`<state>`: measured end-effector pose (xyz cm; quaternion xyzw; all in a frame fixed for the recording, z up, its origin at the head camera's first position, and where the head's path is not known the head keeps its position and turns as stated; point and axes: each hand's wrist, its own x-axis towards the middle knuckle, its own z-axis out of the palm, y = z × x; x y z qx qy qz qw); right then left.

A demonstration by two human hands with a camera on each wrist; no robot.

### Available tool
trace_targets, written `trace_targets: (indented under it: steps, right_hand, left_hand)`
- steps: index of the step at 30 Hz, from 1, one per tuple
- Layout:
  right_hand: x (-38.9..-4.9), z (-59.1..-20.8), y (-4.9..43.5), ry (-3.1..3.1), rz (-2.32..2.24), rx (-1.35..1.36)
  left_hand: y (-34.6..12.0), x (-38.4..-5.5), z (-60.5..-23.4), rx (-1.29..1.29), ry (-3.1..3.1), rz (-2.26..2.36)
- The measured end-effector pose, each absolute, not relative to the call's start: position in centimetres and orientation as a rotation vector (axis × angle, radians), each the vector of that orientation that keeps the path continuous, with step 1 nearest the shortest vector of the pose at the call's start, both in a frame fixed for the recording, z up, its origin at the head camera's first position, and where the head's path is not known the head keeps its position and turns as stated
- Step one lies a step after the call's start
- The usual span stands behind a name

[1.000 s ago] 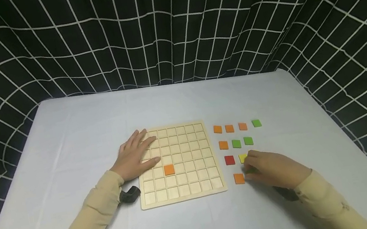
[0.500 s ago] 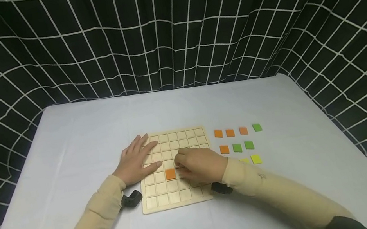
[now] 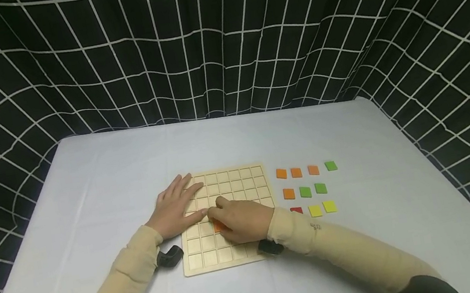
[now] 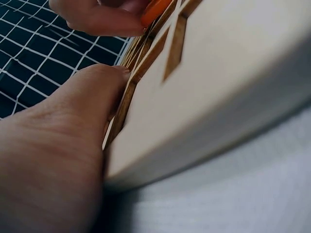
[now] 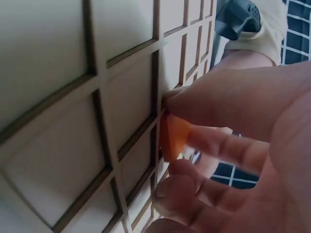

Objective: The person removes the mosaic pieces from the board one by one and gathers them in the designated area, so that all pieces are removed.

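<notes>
My left hand point(image 3: 173, 210) rests flat on the left edge of the wooden grid board point(image 3: 223, 189), fingers spread. The thumb point(image 4: 92, 92) of that hand lies along the rim in the left wrist view. My right hand point(image 3: 243, 218) is over the board's middle, palm down. Between its thumb and fingers it pinches an orange square tile point(image 5: 175, 138), tilted up from the grid in the right wrist view. From the head view, orange point(image 3: 218, 226) shows just under the fingertips, close to my left thumb.
Right of the board lie loose tiles: several orange point(image 3: 288, 193), several green point(image 3: 305, 191), two yellow point(image 3: 315, 211) and a red one point(image 3: 296, 210) partly behind the right sleeve point(image 3: 320, 230). A black gridded curtain point(image 3: 184, 48) hangs behind the white table point(image 3: 106, 170).
My right hand has moved left from the loose tiles onto the board, up to the orange tile. My left hand has stayed in place. The head view has tilted slightly upward.
</notes>
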<state>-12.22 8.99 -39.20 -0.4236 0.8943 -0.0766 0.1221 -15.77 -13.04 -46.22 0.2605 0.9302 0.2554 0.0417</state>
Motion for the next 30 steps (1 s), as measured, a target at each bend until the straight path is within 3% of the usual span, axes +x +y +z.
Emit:
trace_targets:
  steps: [10,17,24,30]
  right_hand:
    - [-12.0,-38.4,10.0,2.635,-0.333,-1.233]
    - [-10.3,-35.6,16.2,2.764,-0.366,-1.206]
    - [-8.1,-35.8,24.3,2.830,-0.248,-0.793]
    - [-6.9,-36.5,27.6,2.790,-0.225,-0.478]
  left_hand:
    - [-13.0,-15.4,-46.5,0.776,2.837,0.820]
    - [-12.9,-15.5,-46.7,0.768,2.840,0.808]
    - [-12.9,-15.8,-46.5,0.768,2.819,0.816]
    - [-13.1,-16.0,-46.5,0.771,2.831,0.776]
